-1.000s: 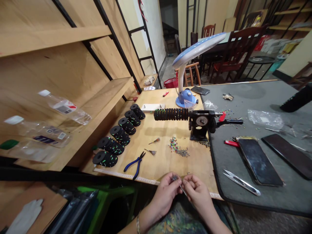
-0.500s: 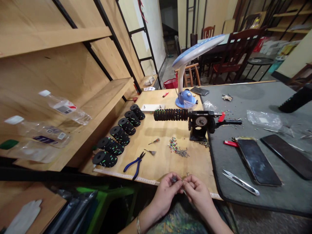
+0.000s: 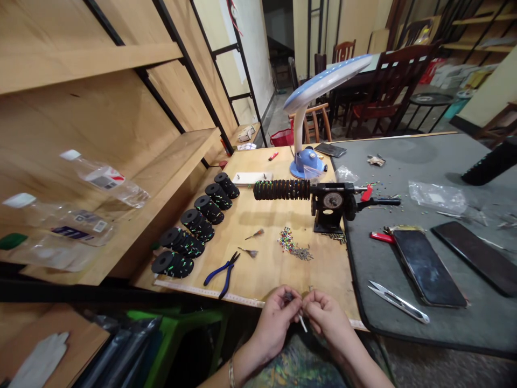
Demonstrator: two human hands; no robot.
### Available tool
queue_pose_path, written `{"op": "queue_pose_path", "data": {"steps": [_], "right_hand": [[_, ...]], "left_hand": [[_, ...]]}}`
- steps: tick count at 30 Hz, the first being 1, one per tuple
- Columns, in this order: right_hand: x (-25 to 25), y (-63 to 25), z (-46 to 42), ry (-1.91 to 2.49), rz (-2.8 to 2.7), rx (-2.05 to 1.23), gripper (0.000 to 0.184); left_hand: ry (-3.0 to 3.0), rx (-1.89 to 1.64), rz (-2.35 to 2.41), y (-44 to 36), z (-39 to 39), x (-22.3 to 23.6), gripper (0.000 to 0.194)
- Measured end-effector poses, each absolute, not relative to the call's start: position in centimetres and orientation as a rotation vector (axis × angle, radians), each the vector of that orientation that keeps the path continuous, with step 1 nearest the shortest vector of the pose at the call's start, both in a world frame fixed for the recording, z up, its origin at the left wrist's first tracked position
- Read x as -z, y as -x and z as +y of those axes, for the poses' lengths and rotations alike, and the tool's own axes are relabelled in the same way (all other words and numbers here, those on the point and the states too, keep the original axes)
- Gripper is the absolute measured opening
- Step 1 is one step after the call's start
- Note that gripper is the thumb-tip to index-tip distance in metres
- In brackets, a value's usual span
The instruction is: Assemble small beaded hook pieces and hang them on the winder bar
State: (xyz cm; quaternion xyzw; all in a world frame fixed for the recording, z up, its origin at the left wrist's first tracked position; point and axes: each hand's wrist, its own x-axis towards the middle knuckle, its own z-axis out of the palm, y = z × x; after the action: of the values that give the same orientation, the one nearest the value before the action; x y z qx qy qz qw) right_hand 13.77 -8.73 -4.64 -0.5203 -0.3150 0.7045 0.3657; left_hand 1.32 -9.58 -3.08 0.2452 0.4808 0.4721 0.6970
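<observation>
Both hands meet at the near edge of the wooden board [image 3: 258,215]. My left hand [image 3: 276,321] is closed in a pinch on a small dark metal piece I cannot make out. My right hand [image 3: 328,318] is also pinched, against the left, with a thin pale stick [image 3: 302,324] poking down between the two. Just beyond the hands lies a small pile of coloured pins [image 3: 293,243]. Blue-handled pliers [image 3: 222,268] lie to the left of the hands.
A black hand-crank winder [image 3: 332,205] holds a rod of black spools [image 3: 281,189]. More black spools [image 3: 193,229] line the board's left side. A blue desk lamp [image 3: 307,156], snips [image 3: 398,302], a phone [image 3: 427,267] and a dark tablet [image 3: 476,253] lie on the grey mat. Shelves with bottles stand on the left.
The hands stay together at the board's edge. The thin stick now hangs more clearly below the fingers; the view has shifted slightly.
</observation>
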Motion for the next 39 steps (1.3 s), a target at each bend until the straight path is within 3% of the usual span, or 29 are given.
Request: {"op": "queue_pose_path", "data": {"steps": [5, 12, 17, 25, 39], "right_hand": [[4.6, -13.7, -9.1, 1.322, -0.778, -1.839, 0.022], [4.8, -13.7, -9.3, 1.323, -0.818, -1.831, 0.034], [4.3, -13.8, -9.8, 1.273, -0.904, -1.86, 0.044], [4.2, -13.4, -10.5, 1.178, -0.847, -1.945, 0.043], [4.7, -13.3, -10.2, 1.071, -0.75, -2.021, 0.044]], "left_hand": [[-0.569, -1.04, 1.075, -1.2, -9.5, 3.3, 0.033], [-0.694, -1.043, 1.173, -0.7, -9.5, 3.2, 0.032], [-1.051, -1.081, 1.294, 0.0, -9.5, 2.9, 0.019], [-1.268, -1.072, 1.363, 0.6, -9.9, 3.3, 0.006], [-1.661, -1.046, 1.352, 1.2, -9.8, 4.0, 0.01]]}}
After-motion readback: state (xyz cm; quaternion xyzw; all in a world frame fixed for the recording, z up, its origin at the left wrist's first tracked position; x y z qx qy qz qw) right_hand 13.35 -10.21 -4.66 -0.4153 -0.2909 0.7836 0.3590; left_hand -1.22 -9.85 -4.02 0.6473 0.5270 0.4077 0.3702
